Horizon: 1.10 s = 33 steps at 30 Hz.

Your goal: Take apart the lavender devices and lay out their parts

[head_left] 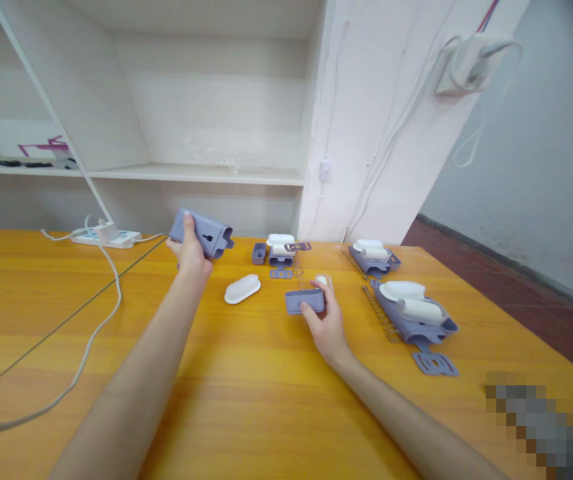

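My left hand [189,252] is closed around a grey-purple plastic housing [199,233], held tilted above the table with its hollow end to the right and a small dark cutout in its side. My right hand [327,323] grips a shallow grey-purple plastic cap [299,302] between thumb and fingers, low over the table. Near those fingertips is a small white piece [321,280], partly hidden; whether they touch it I cannot tell. Between my hands a white oval lid [243,289] lies on the table.
Sets of grey-purple housings with white parts lie at the back [281,250], back right [375,259] and right [416,312], with springs [380,313] and a flat slotted plate [435,363] nearby. A power strip [106,235] and white cable [111,303] occupy the left. Shelving [196,172] stands behind.
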{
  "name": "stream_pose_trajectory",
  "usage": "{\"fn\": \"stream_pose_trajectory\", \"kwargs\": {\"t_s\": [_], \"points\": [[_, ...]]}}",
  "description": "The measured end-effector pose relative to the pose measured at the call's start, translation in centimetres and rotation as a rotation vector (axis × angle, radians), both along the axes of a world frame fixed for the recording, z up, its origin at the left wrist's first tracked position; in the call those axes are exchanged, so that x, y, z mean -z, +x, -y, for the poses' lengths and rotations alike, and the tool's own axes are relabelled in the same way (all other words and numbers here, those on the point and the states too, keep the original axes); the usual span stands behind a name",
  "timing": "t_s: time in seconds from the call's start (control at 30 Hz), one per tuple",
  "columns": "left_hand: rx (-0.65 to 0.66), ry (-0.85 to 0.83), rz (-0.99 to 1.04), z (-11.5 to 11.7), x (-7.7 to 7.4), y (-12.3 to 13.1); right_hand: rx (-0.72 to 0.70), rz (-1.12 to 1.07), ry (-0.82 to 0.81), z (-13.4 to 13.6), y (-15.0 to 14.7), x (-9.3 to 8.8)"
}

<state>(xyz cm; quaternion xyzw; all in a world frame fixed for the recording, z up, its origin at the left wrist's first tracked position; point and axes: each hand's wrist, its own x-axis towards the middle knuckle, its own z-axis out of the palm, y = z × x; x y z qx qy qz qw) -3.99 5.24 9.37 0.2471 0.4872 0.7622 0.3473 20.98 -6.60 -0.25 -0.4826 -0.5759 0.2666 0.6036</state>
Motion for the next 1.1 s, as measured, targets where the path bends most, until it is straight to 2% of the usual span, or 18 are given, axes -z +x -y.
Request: {"fn": "stream_pose_trajectory", "kwargs": {"t_s": [0.07, 0.23, 0.33, 0.4, 0.47, 0.63, 0.77, 0.93, 1.1], "points": [[0.124, -0.055, -0.037, 0.8, 0.3, -0.4, 0.052, -0.016, 0.051, -0.3, 0.0, 0.3], [0.736, -0.266, -0.45, 3.2, 1.5, 1.6, 0.07, -0.078, 0.091, -0.8, 0.0, 0.7], [0.921, -0.296, -0.607, 4.1, 2.7, 3.7, 0.058, -0.076, 0.099, -0.7, 0.0, 0.7], [0.91, -0.263, -0.735, 4.1, 3.9, 5.0, 0.055, -0.072, 0.104, -0.7, -0.1, 0.6], [0.837, -0.218, -0.85, 3.9, 5.2, 5.9, 0.05, -0.069, 0.104, -0.6, -0.2, 0.5], [0.773, -0.131, -0.974, 3.1, 7.2, 6.4, 0.038, -0.078, 0.096, -0.7, -0.3, 0.5], [0.702, -0.06, -1.086, 3.1, 7.2, 6.2, 0.049, -0.069, 0.082, -1.0, -0.3, 0.8], [0.724, 0.016, -1.262, 3.2, 6.5, 6.1, 0.046, -0.08, 0.028, -1.4, -0.2, 1.4], [0.684, 0.086, -1.316, 3.6, 5.6, 6.4, 0.055, -0.07, 0.016, -1.7, 0.0, 1.7]]}}
